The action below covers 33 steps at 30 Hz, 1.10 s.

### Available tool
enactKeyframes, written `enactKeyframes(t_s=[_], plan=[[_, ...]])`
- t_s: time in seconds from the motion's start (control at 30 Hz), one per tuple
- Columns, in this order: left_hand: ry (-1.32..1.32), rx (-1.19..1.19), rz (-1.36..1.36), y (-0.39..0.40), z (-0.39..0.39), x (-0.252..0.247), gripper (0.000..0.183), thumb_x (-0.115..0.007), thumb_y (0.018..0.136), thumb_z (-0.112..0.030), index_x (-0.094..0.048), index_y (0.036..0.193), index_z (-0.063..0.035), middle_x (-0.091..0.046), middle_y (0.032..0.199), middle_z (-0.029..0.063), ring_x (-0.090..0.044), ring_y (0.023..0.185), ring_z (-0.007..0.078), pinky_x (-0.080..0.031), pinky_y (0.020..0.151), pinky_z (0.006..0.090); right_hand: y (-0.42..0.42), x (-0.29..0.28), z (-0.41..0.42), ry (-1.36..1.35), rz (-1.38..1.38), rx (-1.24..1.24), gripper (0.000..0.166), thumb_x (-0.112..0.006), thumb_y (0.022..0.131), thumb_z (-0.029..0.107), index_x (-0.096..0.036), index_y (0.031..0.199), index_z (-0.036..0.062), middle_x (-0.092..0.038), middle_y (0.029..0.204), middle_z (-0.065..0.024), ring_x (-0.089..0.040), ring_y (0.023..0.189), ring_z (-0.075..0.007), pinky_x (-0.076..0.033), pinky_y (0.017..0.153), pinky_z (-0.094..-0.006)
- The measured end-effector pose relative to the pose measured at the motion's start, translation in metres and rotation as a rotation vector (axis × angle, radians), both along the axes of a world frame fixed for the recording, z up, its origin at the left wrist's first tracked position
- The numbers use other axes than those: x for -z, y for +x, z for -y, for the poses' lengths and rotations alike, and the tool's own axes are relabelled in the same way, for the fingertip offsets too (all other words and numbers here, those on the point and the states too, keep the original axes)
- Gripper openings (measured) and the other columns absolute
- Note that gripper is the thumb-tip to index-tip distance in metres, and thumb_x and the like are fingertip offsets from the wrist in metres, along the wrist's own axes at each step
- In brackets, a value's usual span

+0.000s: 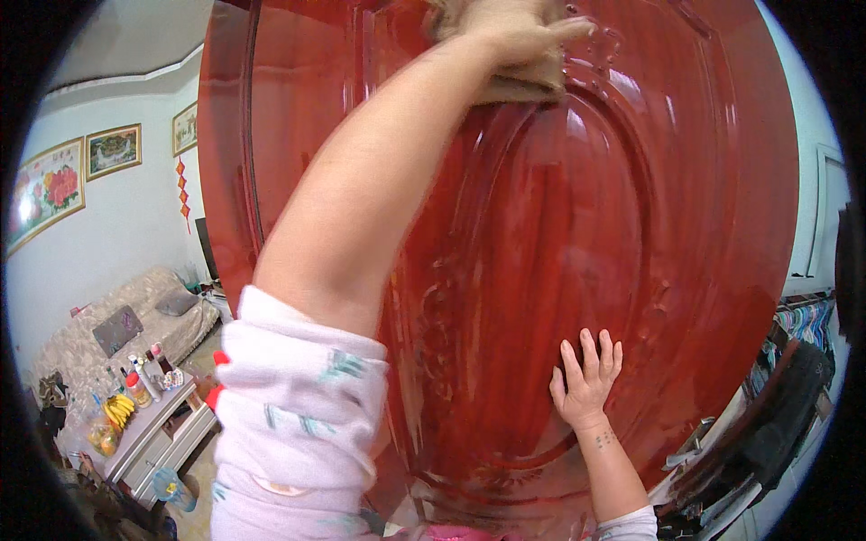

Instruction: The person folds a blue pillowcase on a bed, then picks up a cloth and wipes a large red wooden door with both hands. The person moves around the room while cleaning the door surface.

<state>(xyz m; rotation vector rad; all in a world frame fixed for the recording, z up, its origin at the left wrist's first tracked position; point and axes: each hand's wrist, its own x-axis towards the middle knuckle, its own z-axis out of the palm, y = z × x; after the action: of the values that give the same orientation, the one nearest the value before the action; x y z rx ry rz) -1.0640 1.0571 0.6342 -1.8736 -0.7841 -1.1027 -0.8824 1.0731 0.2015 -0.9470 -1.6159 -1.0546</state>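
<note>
A glossy red-brown wooden door [541, 284] with a carved oval panel fills the middle of the view. High on it, at the top edge of the picture, my left hand [517, 30] presses a brownish cloth [524, 88] to the carved surface above the oval. The thumb points right, and part of the hand and cloth is blurred or cut off. Lower down, my right hand [588, 385] lies with fingers spread against the oval panel, holding nothing. My left forearm crosses in front of the door's left half, its pale patterned sleeve [298, 419] bunched near the elbow.
At left, a covered sofa [74, 338] stands behind a low table [152, 433] bearing bananas [118, 411], bottles and jars. A blue translucent bin [172, 488] is on the floor beside it. Dark clothing [791, 399] hangs close to the door's right edge.
</note>
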Motion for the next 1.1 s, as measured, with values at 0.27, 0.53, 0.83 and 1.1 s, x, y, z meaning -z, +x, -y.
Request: enactKeyframes(t_s=[0.27, 0.53, 0.83, 1.1], plan=[[0.499, 0.07, -0.236, 0.073, -0.046, 0.044, 0.068, -0.048, 0.083, -0.068, -0.051, 0.132, -0.0224, -0.044, 0.141, 0.0012, -0.037, 0.13, 0.0266, -0.022, 0.109, 0.0509, -0.005, 0.0, -0.003, 0.005, 0.013, -0.02, 0.046, -0.064, 0.081, 0.024, -0.057, 0.126, 0.0186, -0.04, 0.144, -0.0074, -0.028, 0.137, -0.0347, -0.018, 0.112, -0.0551], [-0.018, -0.346, 0.142, -0.058, 0.003, 0.046, 0.092, -0.047, 0.078, -0.077, -0.023, 0.15, -0.0249, 0.001, 0.159, 0.0094, 0.005, 0.145, 0.0358, -0.009, 0.108, 0.0692, 0.008, 0.0, 0.0, -0.003, 0.032, 0.051, 0.041, -0.058, 0.086, 0.026, -0.056, 0.127, 0.0164, -0.04, 0.144, -0.0098, -0.026, 0.138, -0.0355, -0.017, 0.113, -0.054], [-0.022, -0.549, 0.531, -0.246, -0.031, 0.053, 0.077, -0.057, 0.08, -0.062, -0.037, 0.144, -0.0242, -0.015, 0.155, 0.0139, -0.013, 0.142, 0.0356, -0.022, 0.109, 0.0585, -0.003, 0.0, -0.005, 0.03, 0.029, 0.028, 0.044, -0.057, 0.086, 0.023, -0.053, 0.13, 0.0166, -0.04, 0.145, -0.0106, -0.027, 0.138, -0.0367, -0.018, 0.113, -0.0549], [0.173, -0.065, 0.51, -0.342, -0.082, 0.066, 0.056, -0.056, 0.086, -0.036, -0.046, 0.131, -0.0055, -0.042, 0.133, 0.0225, -0.04, 0.124, 0.04, -0.033, 0.104, 0.0457, -0.007, 0.001, -0.013, 0.056, 0.042, 0.009, 0.04, -0.053, 0.09, 0.026, -0.053, 0.129, 0.0157, -0.038, 0.146, -0.0117, -0.028, 0.137, -0.0381, -0.018, 0.112, -0.0568]])
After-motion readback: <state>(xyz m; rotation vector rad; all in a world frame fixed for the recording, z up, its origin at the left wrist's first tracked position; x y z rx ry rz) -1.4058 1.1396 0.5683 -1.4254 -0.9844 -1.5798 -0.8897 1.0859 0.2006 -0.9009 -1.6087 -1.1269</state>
